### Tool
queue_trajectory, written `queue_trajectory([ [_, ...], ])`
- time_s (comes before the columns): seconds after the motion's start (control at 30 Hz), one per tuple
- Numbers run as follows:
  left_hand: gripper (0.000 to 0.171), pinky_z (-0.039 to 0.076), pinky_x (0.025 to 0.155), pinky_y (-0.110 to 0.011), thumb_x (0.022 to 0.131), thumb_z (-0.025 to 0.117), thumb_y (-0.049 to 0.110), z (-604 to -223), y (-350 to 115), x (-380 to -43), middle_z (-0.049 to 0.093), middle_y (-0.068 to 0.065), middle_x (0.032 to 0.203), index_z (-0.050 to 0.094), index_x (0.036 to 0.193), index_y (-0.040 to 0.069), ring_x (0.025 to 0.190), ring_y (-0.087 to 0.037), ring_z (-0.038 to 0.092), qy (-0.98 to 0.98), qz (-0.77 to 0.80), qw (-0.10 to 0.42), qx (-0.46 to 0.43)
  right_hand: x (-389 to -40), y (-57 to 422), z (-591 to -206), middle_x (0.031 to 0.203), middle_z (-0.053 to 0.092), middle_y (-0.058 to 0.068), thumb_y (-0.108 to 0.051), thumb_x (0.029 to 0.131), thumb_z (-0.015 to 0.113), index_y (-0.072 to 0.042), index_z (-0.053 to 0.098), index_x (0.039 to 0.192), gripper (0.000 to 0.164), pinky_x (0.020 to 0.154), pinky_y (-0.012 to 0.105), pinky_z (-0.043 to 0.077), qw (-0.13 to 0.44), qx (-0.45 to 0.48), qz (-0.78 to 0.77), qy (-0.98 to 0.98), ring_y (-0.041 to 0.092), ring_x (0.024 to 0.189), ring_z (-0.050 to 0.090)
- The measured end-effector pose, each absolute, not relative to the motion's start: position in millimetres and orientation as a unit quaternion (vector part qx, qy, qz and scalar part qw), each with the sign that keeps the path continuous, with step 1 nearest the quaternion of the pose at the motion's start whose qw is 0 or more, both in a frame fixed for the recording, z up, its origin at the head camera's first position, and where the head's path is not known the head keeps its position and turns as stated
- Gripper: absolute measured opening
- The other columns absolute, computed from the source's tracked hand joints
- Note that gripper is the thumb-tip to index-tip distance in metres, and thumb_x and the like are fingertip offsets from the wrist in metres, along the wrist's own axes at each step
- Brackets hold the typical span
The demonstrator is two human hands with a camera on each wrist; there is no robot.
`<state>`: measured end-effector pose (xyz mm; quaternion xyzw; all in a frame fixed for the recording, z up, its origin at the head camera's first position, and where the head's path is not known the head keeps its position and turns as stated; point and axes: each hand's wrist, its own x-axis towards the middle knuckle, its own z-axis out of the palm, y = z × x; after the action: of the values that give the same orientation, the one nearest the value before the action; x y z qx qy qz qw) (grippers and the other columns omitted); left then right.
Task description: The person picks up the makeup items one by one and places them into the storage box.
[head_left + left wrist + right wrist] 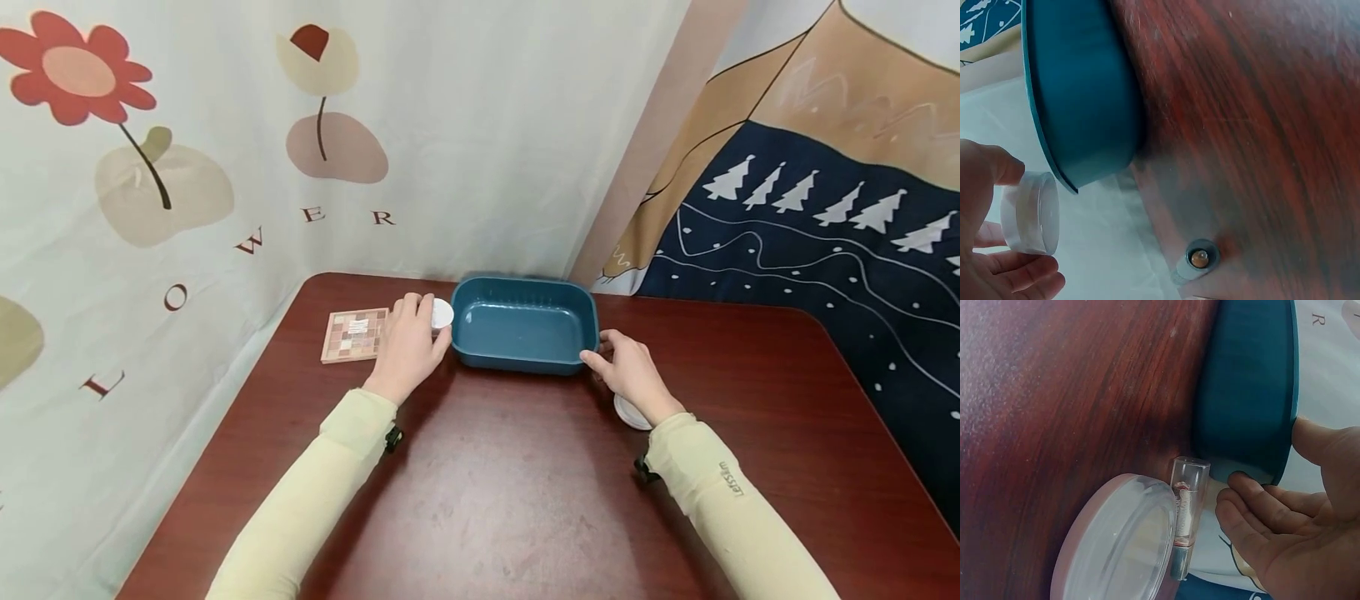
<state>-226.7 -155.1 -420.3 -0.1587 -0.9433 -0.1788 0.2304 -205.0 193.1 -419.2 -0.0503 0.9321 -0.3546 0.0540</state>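
Observation:
A blue plastic basin (517, 364) stands at the back of the table, its inside visible with nothing lying in it. Beside its left end, my left hand (411, 346) holds a small round clear jar (1030, 212), whose white top shows in the head view. At the opposite end, my right hand (628, 367) grips the basin's front right corner, thumb at the rim and fingers against the outer end wall. Under that hand lie a round pink case with a clear lid (1116, 544) and a clear lip gloss tube (1186, 515).
A checkered makeup palette (352, 336) lies left of my left hand. In the left wrist view, a small cylindrical tube (1196, 262) is on the table (510, 483). Printed curtains (480, 150) hang right behind the table's back edge.

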Motion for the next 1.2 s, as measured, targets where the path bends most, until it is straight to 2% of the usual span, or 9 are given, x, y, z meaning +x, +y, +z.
queue_trajectory([
  [0.13, 0.051, 0.047, 0.091, -0.052, 0.095, 0.070, 0.020, -418, -149, -228, 0.057, -0.026, 0.115, 0.057, 0.132, -0.011, 0.103, -0.041, 0.055, -0.941, -0.182, 0.230, -0.169, -206, 195, -417, 0.120, 0.068, 0.025, -0.024, 0.103, 0.065, 0.009, 0.053, 0.139, 0.050, 0.092, 0.049, 0.056, 0.052, -0.046, -0.354, 0.933, 0.023, 0.081, 0.072],
  [0.3, 0.053, 0.048, 0.094, -0.051, 0.097, 0.069, 0.022, -419, -141, -229, 0.056, -0.024, 0.118, 0.055, 0.137, -0.011, 0.107, -0.039, 0.054, -0.947, -0.185, 0.199, -0.171, -205, 196, -417, 0.122, 0.067, 0.026, -0.025, 0.103, 0.065, 0.008, 0.053, 0.139, 0.050, 0.096, 0.051, 0.054, 0.058, -0.039, -0.355, 0.932, 0.024, 0.082, 0.073],
  [1.2, 0.052, 0.050, 0.093, -0.046, 0.100, 0.065, 0.023, -425, -95, -226, 0.057, -0.022, 0.124, 0.053, 0.139, -0.009, 0.110, -0.033, 0.054, -0.943, -0.207, 0.164, -0.204, -209, 194, -420, 0.118, 0.069, 0.024, -0.024, 0.103, 0.066, 0.008, 0.054, 0.138, 0.049, 0.088, 0.046, 0.057, 0.061, -0.045, -0.361, 0.929, 0.022, 0.080, 0.073],
])
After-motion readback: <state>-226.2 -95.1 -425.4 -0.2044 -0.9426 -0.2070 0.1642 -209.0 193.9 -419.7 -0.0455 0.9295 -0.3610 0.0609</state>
